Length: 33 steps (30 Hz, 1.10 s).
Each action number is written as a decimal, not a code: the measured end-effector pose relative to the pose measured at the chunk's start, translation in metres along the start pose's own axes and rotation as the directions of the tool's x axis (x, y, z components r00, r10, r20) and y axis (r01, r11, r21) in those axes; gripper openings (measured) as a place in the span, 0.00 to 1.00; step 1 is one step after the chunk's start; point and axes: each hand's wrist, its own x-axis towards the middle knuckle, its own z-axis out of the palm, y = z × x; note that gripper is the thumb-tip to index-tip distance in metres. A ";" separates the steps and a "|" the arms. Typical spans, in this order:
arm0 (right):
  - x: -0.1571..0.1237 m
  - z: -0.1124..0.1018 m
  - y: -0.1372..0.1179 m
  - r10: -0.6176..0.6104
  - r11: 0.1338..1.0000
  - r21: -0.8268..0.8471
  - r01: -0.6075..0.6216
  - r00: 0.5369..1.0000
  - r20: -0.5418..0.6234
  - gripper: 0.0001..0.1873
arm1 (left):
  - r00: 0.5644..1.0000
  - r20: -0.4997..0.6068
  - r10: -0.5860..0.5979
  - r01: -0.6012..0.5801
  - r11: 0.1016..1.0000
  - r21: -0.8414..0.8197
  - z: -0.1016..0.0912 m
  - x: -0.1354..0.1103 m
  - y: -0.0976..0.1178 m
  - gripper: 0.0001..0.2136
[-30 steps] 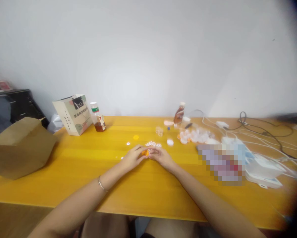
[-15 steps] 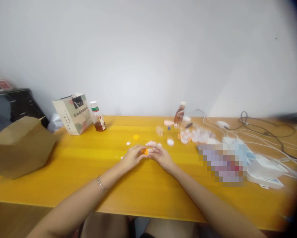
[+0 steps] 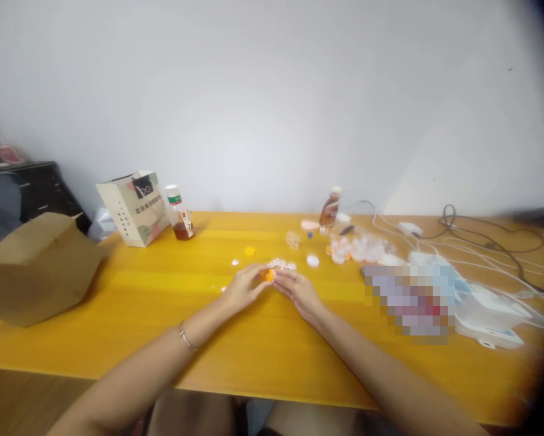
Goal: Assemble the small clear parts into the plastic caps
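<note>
The left hand (image 3: pixel 244 288) is pinching a small round orange plastic piece (image 3: pixel 268 275) over the yellow wooden tabletop (image 3: pixel 249 351); the right hand (image 3: pixel 301 293) is resting bunched fingers (image 3: pixel 287 276) against the piece's edge, whether gripping it, I cannot tell.

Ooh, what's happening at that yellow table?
Someone is sitting there, working with two bare hands. The left hand holds a small orange thing, and the right hand has its fingertips up against it; it's too blurry to tell whether they grip it. Just beyond lie some small white pieces and a yellow disc. Farther back stand two bottles of brown liquid.
</note>
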 end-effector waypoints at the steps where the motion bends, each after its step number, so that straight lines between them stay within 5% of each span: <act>1: 0.000 0.000 0.000 0.017 0.999 0.027 -0.017 1.000 0.007 0.13 | 1.000 -0.006 0.010 -0.010 1.000 0.003 0.000 0.000 0.001 0.14; 13: -0.008 0.006 -0.005 0.129 0.969 0.197 -0.150 0.985 0.116 0.09 | 0.991 -0.070 0.110 -0.105 0.991 0.083 -0.005 -0.001 0.010 0.14; 24: -0.007 0.005 -0.003 0.116 0.980 0.151 -0.128 0.989 0.087 0.08 | 0.974 0.025 0.223 -0.224 0.963 0.147 -0.009 0.002 0.005 0.11; 33: -0.006 0.003 -0.002 0.149 0.976 0.141 -0.164 0.983 0.110 0.08 | 0.976 0.091 0.197 -0.206 0.972 0.110 -0.013 0.002 0.006 0.12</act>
